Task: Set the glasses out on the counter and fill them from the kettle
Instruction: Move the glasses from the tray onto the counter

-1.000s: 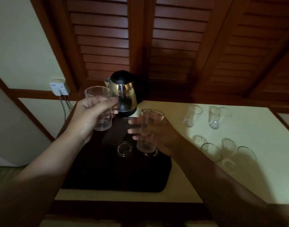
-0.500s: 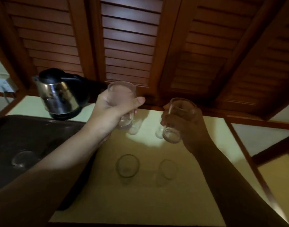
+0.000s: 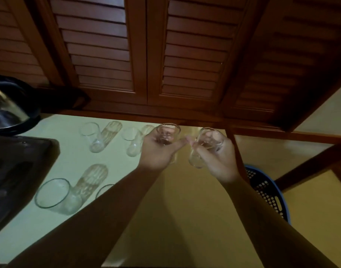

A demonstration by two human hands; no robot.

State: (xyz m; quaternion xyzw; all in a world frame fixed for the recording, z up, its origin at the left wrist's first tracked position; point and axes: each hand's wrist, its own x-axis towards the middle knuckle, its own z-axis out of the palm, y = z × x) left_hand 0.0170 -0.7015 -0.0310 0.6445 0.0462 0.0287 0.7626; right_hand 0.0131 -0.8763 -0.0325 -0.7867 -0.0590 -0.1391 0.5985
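My left hand (image 3: 158, 151) grips a clear empty glass (image 3: 167, 132) held upright over the pale counter (image 3: 185, 200), near its back edge. My right hand (image 3: 218, 159) grips a second clear glass (image 3: 209, 140) just to the right, tilted a little. The two glasses are side by side, a small gap apart. Several empty glasses stand on the counter to the left: two at the back (image 3: 91, 137) (image 3: 132, 141), one big in the foreground (image 3: 55, 196), and another (image 3: 105, 190) partly hidden behind my left forearm. The steel kettle (image 3: 7, 109) with a black base sits at the far left edge.
A dark tray (image 3: 20, 171) lies on the counter at left, in front of the kettle. Brown louvred wooden doors (image 3: 136, 45) rise behind the counter. A blue perforated basket (image 3: 266, 190) shows below the counter's right edge.
Both hands carried their glasses rightward, away from the tray and kettle, to the right part of the counter. The view swung right with them, so the kettle now sits at the left edge.
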